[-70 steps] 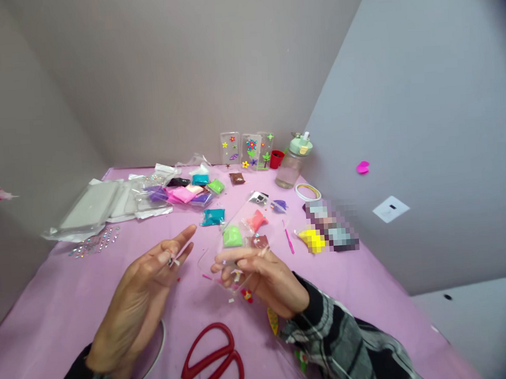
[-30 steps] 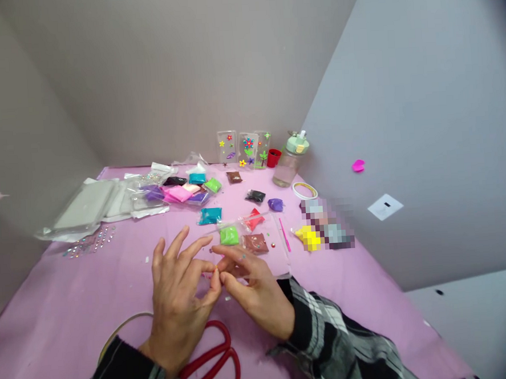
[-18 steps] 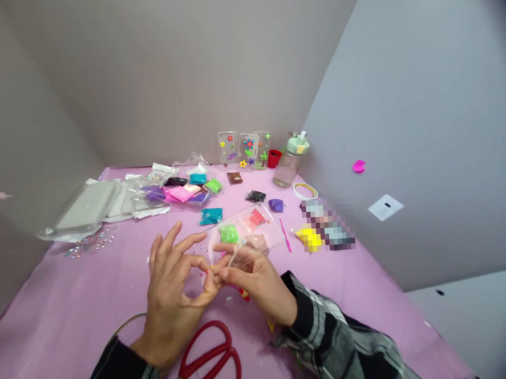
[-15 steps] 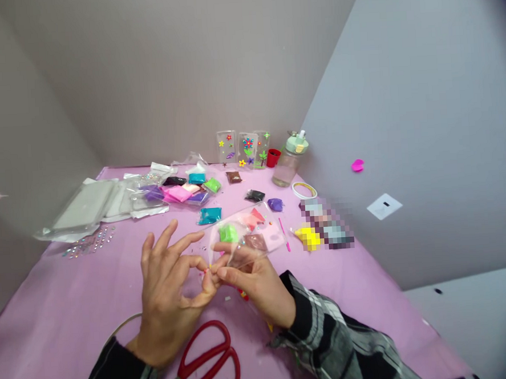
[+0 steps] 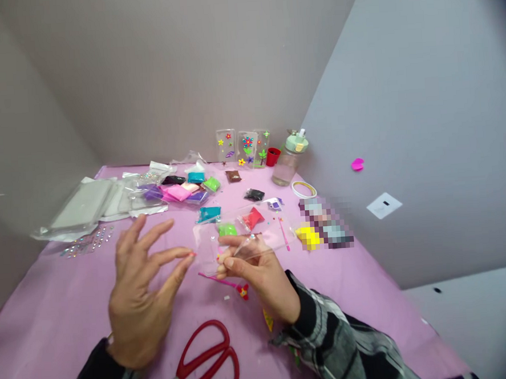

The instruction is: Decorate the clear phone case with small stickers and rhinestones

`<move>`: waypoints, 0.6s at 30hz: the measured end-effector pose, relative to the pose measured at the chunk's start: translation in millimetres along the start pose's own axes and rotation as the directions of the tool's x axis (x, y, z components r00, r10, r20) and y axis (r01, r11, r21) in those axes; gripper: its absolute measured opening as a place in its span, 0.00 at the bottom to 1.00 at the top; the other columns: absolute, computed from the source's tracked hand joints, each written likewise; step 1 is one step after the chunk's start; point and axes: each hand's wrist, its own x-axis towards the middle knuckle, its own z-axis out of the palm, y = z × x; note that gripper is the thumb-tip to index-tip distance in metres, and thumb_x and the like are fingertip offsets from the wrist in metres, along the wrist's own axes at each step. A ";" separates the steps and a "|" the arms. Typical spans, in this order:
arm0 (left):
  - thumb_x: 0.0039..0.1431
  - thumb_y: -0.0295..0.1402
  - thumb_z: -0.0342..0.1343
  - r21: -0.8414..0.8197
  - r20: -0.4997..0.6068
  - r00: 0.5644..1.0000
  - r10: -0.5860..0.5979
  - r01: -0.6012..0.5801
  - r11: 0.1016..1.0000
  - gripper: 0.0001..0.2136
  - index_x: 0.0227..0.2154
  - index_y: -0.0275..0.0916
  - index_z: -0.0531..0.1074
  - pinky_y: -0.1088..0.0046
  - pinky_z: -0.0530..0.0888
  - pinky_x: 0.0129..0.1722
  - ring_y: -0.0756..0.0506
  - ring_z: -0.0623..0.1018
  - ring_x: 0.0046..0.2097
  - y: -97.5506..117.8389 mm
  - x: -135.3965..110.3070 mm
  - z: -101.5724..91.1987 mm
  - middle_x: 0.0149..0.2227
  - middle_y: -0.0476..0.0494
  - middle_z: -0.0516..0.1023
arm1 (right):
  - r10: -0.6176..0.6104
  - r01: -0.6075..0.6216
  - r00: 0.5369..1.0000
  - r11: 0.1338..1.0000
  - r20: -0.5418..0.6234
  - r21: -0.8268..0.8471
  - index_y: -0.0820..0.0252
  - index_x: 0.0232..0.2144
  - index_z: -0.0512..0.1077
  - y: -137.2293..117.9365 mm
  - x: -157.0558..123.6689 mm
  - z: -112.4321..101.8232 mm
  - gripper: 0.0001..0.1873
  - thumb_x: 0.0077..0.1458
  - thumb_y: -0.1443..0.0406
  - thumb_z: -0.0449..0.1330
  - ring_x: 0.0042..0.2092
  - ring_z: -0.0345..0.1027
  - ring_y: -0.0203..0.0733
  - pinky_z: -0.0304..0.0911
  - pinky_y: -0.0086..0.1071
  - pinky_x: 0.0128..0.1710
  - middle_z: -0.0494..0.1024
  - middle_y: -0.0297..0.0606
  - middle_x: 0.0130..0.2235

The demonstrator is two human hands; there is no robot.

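Left hand (image 5: 141,293): thumb and index pinch a tiny red bit (image 5: 192,254), other fingers spread. Right hand (image 5: 264,274): closed round a clear plastic phone case (image 5: 205,245), above pink worktop (image 5: 67,315).

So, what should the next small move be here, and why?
Probably bring the left hand to the clear case: it seems to pinch a tiny red piece, apart from that case, which the right hand is holding.
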 end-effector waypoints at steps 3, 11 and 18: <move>0.60 0.26 0.59 -0.011 0.054 0.995 0.084 -0.083 0.996 0.06 0.35 0.46 0.76 0.39 0.55 0.64 0.35 0.61 0.66 6.5 -5.3 5.2 0.54 0.44 0.74 | 0.000 0.000 1.000 1.000 -0.005 -0.030 0.58 0.44 0.75 0.1 -1.0 1.3 0.19 0.49 0.62 0.70 0.34 0.76 0.37 0.74 0.38 0.42 0.78 0.32 0.34; 0.59 0.27 0.59 0.080 0.166 0.973 0.162 -0.177 0.981 0.05 0.35 0.45 0.75 0.36 0.53 0.63 0.33 0.60 0.66 4.4 -9.3 14.0 0.55 0.40 0.74 | -0.218 0.213 0.975 0.881 0.037 -0.422 0.53 0.51 0.72 10.5 -9.8 2.5 0.18 0.57 0.66 0.62 0.40 0.76 0.41 0.73 0.40 0.45 0.79 0.36 0.40; 0.56 0.27 0.58 0.117 0.154 0.969 0.191 -0.210 0.971 0.03 0.32 0.41 0.71 0.37 0.54 0.62 0.30 0.60 0.66 9.6 -10.8 21.2 0.55 0.36 0.75 | -0.342 0.345 0.932 0.741 0.119 -0.575 0.50 0.55 0.70 21.1 -13.3 0.4 0.20 0.60 0.69 0.58 0.46 0.74 0.42 0.71 0.41 0.50 0.78 0.39 0.44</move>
